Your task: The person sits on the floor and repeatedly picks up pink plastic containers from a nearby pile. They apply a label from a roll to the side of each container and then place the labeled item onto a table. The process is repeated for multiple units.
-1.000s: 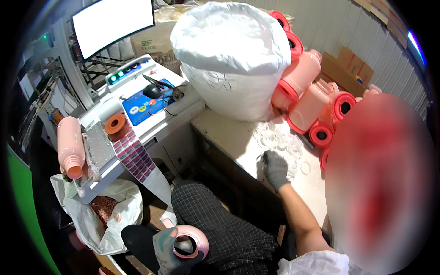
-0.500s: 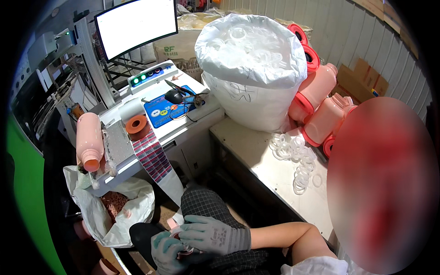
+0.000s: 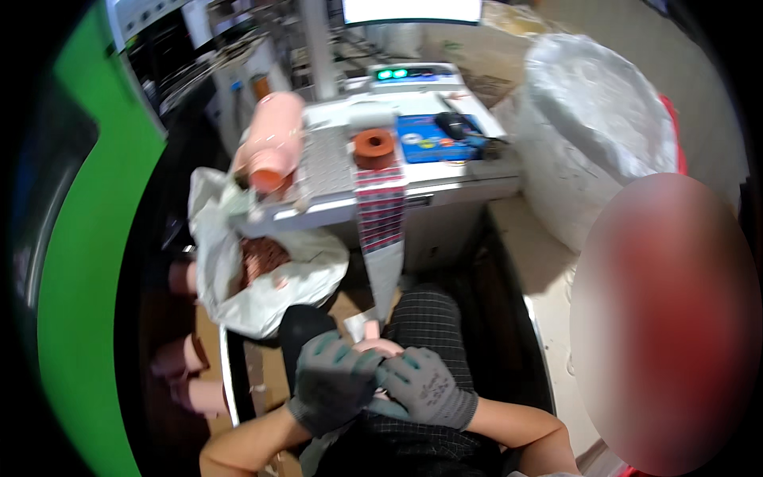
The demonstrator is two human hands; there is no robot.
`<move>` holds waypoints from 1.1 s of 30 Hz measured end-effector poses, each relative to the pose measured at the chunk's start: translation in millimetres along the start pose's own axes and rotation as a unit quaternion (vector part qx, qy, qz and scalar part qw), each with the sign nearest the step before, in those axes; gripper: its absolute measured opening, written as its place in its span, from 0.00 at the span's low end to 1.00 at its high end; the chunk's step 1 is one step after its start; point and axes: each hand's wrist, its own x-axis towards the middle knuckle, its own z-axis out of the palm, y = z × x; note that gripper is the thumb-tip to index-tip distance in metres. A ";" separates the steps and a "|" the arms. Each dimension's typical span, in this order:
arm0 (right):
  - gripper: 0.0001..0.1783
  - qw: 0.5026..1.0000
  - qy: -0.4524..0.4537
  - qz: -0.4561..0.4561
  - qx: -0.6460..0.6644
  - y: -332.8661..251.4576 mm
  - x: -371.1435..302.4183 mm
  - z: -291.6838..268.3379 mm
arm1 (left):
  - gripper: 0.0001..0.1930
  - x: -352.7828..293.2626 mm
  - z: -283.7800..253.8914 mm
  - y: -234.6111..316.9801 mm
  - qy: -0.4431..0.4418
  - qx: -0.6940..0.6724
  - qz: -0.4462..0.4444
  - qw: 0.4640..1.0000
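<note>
My left hand (image 3: 334,378), in a grey glove with teal patches, is closed on a pink plastic part (image 3: 381,347) over my lap. From the right, my right hand (image 3: 427,387), gloved alike, grips the same part with bent fingers. Only the part's curved far edge shows; the palms and fingers hide the rest, so its exact kind cannot be made out. Just beyond it, a strip of printed labels (image 3: 381,219) hangs from the machine table down between my knees.
On the white machine table (image 3: 497,171) lie a pink bottle (image 3: 274,143), a brown-orange roll (image 3: 373,148) and a black scanner-like device (image 3: 453,124) on a blue mat. A white sack (image 3: 314,278) of pinkish scraps hangs below. A big sack of clear rings (image 3: 588,119) stands right.
The view has swung left, so the table and sacks sit farther right. My left forearm now shows, and my fingers have shifted around the pink part.
</note>
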 end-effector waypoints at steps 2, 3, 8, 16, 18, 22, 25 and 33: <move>0.20 0.997 -0.068 -0.019 -0.043 0.0 1.5 -1.2 | 0.10 -0.7 -9.2 6.7 -0.009 0.032 -0.025 0.999; 0.18 0.995 -0.073 -0.042 -0.053 0.4 5.9 -0.8 | 0.09 1.9 -14.1 8.8 -0.030 0.045 -0.041 0.998; 0.18 0.990 -0.084 -0.074 -0.088 12.7 4.9 -0.8 | 0.07 35.4 -14.7 1.4 -0.089 0.143 0.024 0.985; 0.19 0.997 0.004 -0.047 -0.054 10.7 3.1 1.2 | 0.06 44.2 -4.1 -12.9 -0.219 0.060 0.068 0.972; 0.18 0.999 0.011 -0.019 -0.028 3.6 11.2 -4.9 | 0.07 42.5 -5.5 -11.2 -0.217 0.029 0.055 0.974; 0.19 0.997 0.062 0.032 -0.025 3.8 5.2 -6.6 | 0.09 59.5 -10.9 -0.5 -0.226 -0.051 -0.010 0.973; 0.24 0.991 0.106 0.055 0.060 21.9 -41.9 -28.0 | 0.19 31.3 29.8 -26.4 0.045 -0.229 0.054 0.971; 0.49 0.690 0.031 0.593 0.413 -20.9 -127.9 -58.4 | 0.20 12.0 61.5 34.7 -0.002 -0.257 0.011 0.966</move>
